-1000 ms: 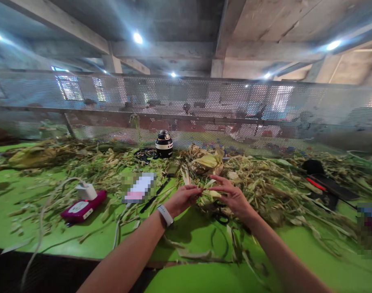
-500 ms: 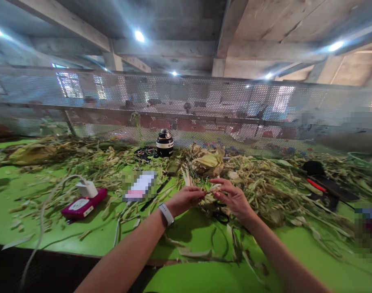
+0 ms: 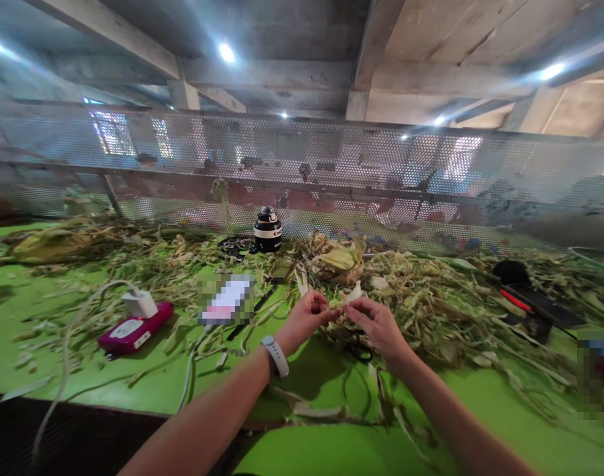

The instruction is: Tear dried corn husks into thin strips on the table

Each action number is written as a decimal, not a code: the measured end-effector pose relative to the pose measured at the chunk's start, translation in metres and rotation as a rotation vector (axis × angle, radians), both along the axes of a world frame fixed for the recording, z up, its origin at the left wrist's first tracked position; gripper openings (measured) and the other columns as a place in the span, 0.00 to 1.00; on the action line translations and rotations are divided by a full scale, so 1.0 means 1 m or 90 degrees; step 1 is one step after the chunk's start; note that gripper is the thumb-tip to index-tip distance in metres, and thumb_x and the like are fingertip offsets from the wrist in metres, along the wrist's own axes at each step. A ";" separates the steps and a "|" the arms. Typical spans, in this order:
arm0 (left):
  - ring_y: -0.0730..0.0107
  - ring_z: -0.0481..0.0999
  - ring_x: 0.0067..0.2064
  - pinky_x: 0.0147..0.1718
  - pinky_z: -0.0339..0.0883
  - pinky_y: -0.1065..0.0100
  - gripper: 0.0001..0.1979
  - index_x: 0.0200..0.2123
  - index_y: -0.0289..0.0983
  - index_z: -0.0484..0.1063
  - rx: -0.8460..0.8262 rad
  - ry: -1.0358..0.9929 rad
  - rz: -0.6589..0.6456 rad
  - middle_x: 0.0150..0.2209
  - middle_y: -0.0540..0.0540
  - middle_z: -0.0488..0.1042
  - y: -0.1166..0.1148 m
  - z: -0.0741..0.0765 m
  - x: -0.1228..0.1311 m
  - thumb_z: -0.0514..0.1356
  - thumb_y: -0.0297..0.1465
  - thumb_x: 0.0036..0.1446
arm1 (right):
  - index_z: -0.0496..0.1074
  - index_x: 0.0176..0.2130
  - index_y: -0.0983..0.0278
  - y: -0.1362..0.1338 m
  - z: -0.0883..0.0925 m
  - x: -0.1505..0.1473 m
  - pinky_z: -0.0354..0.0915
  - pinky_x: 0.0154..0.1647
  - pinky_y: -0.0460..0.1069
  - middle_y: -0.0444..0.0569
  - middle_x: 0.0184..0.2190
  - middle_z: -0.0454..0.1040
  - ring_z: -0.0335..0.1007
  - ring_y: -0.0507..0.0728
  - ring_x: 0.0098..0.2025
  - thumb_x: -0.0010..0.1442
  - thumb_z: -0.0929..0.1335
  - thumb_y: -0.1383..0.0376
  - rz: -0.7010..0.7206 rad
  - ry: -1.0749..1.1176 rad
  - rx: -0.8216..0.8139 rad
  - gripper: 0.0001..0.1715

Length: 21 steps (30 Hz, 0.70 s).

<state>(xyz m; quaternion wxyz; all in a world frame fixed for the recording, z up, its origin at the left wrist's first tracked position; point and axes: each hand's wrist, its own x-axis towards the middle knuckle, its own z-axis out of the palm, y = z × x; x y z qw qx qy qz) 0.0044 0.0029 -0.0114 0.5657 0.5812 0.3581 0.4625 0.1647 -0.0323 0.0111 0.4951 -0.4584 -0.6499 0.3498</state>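
A person's left hand (image 3: 306, 316) and right hand (image 3: 376, 322) meet above a green table (image 3: 54, 377). The fingertips of both are pinched shut on a pale husk strip (image 3: 350, 295), which stands up between them just in front of the pile. The left fingers curl into a loose fist around its lower end. The right thumb and forefinger nip it from the other side, with the remaining fingers folded. A white wristband (image 3: 276, 355) circles the left wrist. Black-handled scissors (image 3: 360, 352) lie on the table just below the right hand, partly under husks. A heap of dried husks (image 3: 431, 297) spreads behind and to the right of the hands. To the left, a magenta device (image 3: 132, 333) carries a white plug (image 3: 140, 303), its cable trailing toward the table's near edge. Farther back, a black-and-white jar (image 3: 267, 232) stands before a perforated metal screen (image 3: 332, 165) that runs the width of the table.
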 end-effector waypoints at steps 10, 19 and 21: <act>0.75 0.66 0.28 0.29 0.59 0.72 0.16 0.30 0.36 0.61 0.130 0.111 0.078 0.25 0.53 0.66 0.000 -0.002 0.000 0.64 0.35 0.42 | 0.67 0.18 0.65 0.004 -0.008 -0.002 0.54 0.28 0.46 0.41 0.18 0.63 0.58 0.51 0.24 0.46 0.66 0.62 0.011 0.006 -0.062 0.10; 0.74 0.66 0.27 0.27 0.59 0.72 0.15 0.31 0.36 0.60 0.150 0.144 0.104 0.24 0.53 0.66 -0.008 0.002 0.003 0.64 0.34 0.44 | 0.66 0.18 0.64 0.002 -0.007 -0.006 0.57 0.32 0.47 0.44 0.22 0.66 0.61 0.53 0.28 0.47 0.65 0.62 -0.054 -0.042 0.003 0.10; 0.75 0.65 0.27 0.27 0.58 0.72 0.14 0.30 0.37 0.60 0.162 0.149 0.108 0.24 0.54 0.66 -0.011 0.003 0.004 0.63 0.33 0.44 | 0.66 0.18 0.64 0.001 -0.006 -0.007 0.57 0.32 0.47 0.44 0.22 0.67 0.61 0.53 0.28 0.46 0.65 0.63 -0.061 -0.057 0.004 0.10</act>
